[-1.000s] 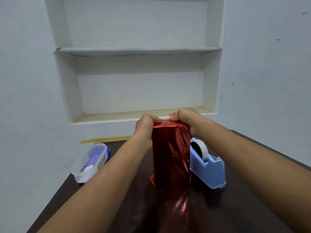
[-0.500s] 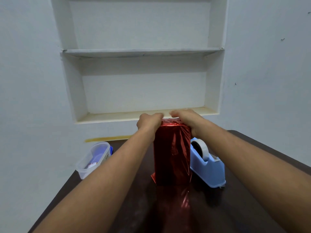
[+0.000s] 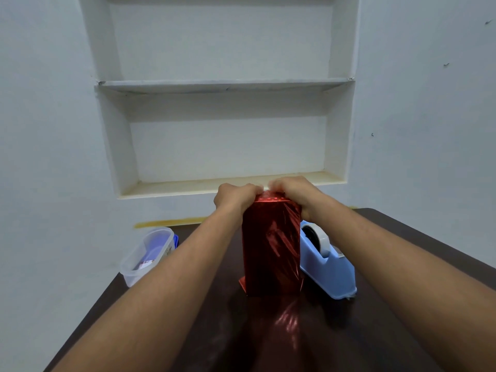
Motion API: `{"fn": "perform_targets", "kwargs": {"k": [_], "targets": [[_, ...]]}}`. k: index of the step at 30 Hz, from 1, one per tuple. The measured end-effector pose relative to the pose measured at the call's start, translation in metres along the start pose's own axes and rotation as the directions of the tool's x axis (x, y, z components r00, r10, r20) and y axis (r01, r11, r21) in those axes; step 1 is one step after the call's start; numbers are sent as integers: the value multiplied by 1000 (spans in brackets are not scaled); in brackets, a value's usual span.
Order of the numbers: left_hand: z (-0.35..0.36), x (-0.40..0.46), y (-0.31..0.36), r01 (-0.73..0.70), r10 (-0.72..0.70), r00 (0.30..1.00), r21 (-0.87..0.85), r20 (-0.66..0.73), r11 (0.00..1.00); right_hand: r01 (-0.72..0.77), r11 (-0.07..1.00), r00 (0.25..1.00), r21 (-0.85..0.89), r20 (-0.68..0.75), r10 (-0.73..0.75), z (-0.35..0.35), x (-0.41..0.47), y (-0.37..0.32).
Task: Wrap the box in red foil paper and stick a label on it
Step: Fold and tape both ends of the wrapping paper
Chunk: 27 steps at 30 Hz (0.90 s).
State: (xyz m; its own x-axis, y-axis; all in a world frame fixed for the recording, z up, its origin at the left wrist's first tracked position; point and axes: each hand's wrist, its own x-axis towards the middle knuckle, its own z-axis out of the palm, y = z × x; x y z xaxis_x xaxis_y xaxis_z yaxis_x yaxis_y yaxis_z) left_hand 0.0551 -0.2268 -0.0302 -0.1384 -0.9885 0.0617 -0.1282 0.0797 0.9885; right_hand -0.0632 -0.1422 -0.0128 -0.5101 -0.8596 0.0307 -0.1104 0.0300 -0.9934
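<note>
Red-foiled box [image 3: 271,245] stands upright, both hands' fingers [image 3: 251,189] gripping its top.

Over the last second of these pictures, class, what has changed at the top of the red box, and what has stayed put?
The left hand and right hand have closed in together over the top of the box, fingers bunched on the foil there. Neither hand took hold of anything new or let go. The box stays upright on the table, with the tape dispenser on its right and the plastic container on its left unmoved.
</note>
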Motion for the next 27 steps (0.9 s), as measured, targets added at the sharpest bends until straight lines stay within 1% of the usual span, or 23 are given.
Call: {"fn": "perform_targets", "kwargs": {"k": [3, 4, 5, 6, 7, 8, 9, 10, 11, 12, 14, 16, 18, 19, 21, 23, 24, 25, 26, 27], "targets": [[1, 2, -1, -10, 10, 999, 13, -50, 1000, 25, 1000, 1000, -12, -8, -25, 1, -1, 1], [0, 0, -1, -5, 6, 998, 5, -58, 1000, 34, 999, 999, 2, -22, -34, 1, 0, 2], [-2, -2, -3, 12, -13, 999, -38, -44, 999, 42, 999, 998, 18, -49, -41, 0, -1, 2], [-4, -3, -4, 39, -38, 999, -116, 16, 992, 54, 998, 996, 35, -77, -51, -1, 0, 4], [-6, -6, -8, 71, -47, 991, -199, 123, 977, 79, 995, 991, 54, -110, -73, -2, 1, 7], [-10, -13, -14, 73, -4, 971, -283, 237, 956, 119, 991, 984, 54, -143, -111, -3, 1, 11], [-13, -20, -23, 26, 96, 943, -357, 319, 934, 179, 984, 969, 21, -174, -173, -3, -7, 14], [-16, -25, -35, -38, 194, 916, -404, 353, 914, 246, 969, 948, -9, -206, -242, -3, -14, 21], [-18, -26, -51, -91, 265, 892, -430, 366, 898, 331, 943, 920, 5, -224, -322, -2, -26, 28], [-19, -27, -67, -125, 306, 876, -437, 373, 891, 404, 914, 898, 37, -209, -388, -2, -35, 40], [-18, -25, -100, -161, 341, 842, -407, 419, 899, 449, 888, 890, 102, -136, -435, 1, -50, 72], [-20, -28, -117, -132, 319, 816, -381, 482, 915, 438, 889, 899, 136, -77, -431, 5, -51, 105], [-24, -31, -124, -116, 312, 815, -389, 488, 914, 383, 914, 923, 137, -14, -384, 7, -46, 129], [-27, -32, -123, -133, 324, 816, -389, 480, 912, 374, 917, 925, 137, 21, -380, 8, -45, 132], [-33, -30, -115, -208, 325, 841, -297, 431, 932, 368, 912, 927, 181, 2, -375, 7, -39, 123], [-38, -25, -97, -285, 330, 872, -171, 361, 943, 313, 930, 949, 193, -34, -313, 4, -28, 104], [-41, -21, -86, -310, 335, 876, -127, 346, 942, 284, 944, 959, 166, -40, -281, 1, -23, 91], [-45, -17, -78, -300, 324, 876, -121, 359, 946, 244, 963, 970, 113, -32, -242, 0, -17, 82], [-49, -14, -69, -248, 281, 879, -134, 385, 959, 163, 985, 987, 57, 1, -163, -3, -11, 76], [-54, -12, -62, -181, 224, 878, -140, 423, 973, 57, 998, 997, 39, 44, -59, -3, -12, 68]]}}
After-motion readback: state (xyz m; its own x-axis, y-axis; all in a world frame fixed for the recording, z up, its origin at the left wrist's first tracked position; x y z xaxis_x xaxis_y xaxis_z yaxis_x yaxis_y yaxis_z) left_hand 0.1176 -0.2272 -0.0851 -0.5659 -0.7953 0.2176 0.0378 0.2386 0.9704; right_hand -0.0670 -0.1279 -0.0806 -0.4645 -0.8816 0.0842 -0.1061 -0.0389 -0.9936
